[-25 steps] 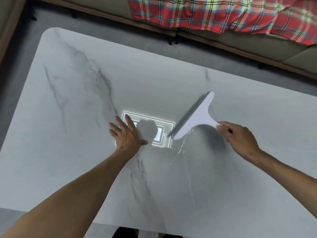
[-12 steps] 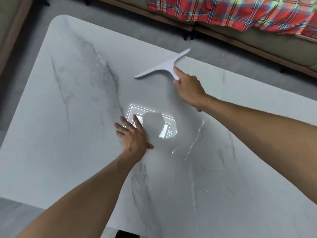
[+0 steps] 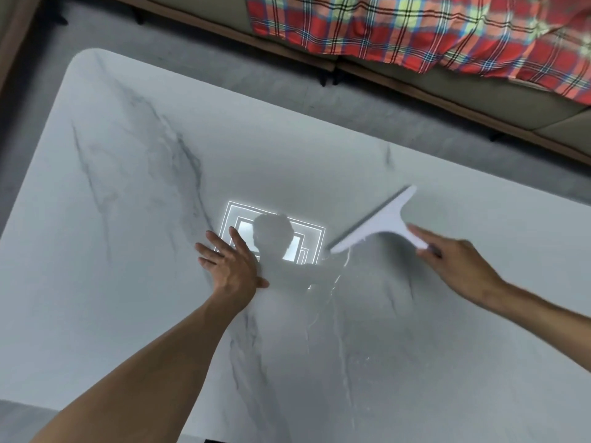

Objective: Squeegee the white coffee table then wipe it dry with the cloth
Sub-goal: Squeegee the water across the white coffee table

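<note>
1. The white, marble-look coffee table with grey veins (image 3: 128,251) fills most of the view. It is the surface being cleaned, and the person leans over it from its near edge.
2. Beyond its far edge, across a strip of grey floor, stands a beige sofa (image 3: 511,100). A red plaid blanket (image 3: 415,33) is draped over it, well apart from the work.
3. The left hand (image 3: 233,266) lies palm down near the table's middle. Its fingers (image 3: 217,241) are straight and slightly spread, holding nothing. Judging by the stretched arm, it is there to prop the body while the other arm reaches.
4. The right hand (image 3: 460,266) grips the handle end of the tool, fingers closed round it. Blur hides exactly how they lie.
5. The white T-shaped plastic squeegee (image 3: 380,222) sits right of centre, just beside a bright rectangular reflection of a lamp (image 3: 230,215). Its blade edge is low against the tabletop and set diagonally, probably so that it sheds water to 1 side.
6. Thin glistening water streaks (image 3: 339,282) run from the blade's lower tip towards the near edge, so squeegeeing looks unfinished.
7. The cloth is not in view, and drying has not yet begun.
</note>
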A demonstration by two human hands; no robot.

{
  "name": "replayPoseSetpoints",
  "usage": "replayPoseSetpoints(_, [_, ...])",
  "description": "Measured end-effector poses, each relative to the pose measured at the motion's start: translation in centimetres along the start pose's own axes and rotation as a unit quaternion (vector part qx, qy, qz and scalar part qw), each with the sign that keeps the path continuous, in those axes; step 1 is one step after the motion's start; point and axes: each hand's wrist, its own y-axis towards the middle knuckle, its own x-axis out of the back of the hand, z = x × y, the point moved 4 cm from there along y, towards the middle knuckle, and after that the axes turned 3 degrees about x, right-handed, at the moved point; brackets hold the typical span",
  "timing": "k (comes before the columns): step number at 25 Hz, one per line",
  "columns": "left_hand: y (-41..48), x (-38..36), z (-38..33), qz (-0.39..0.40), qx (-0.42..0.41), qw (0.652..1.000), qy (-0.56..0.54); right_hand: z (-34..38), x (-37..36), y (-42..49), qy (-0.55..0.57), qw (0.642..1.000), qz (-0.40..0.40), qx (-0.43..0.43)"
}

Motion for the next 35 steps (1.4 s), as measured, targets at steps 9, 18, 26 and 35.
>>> replayPoseSetpoints(9, [0.3,-0.1,-0.2,0.017,0.011,1.000,-0.017,1.5,1.8,10.8,0.102,0.977,-0.116,-0.146])
replayPoseSetpoints(18, [-1.1,0.9,-0.6,0.031,0.027,0.998,-0.054,-3.0,-5.3,-6.9,0.112,0.975,-0.029,-0.187])
replayPoseSetpoints(26, [-6.2,-0.4,-2.4,-0.009,-0.100,0.991,-0.086,-2.6,2.2,5.0,0.162,0.956,-0.161,-0.187])
replayPoseSetpoints(35, [-7.9,-3.0,-3.4,0.054,-0.079,0.991,-0.090,-3.6,-5.1,-2.1,0.054,0.977,-0.095,-0.183])
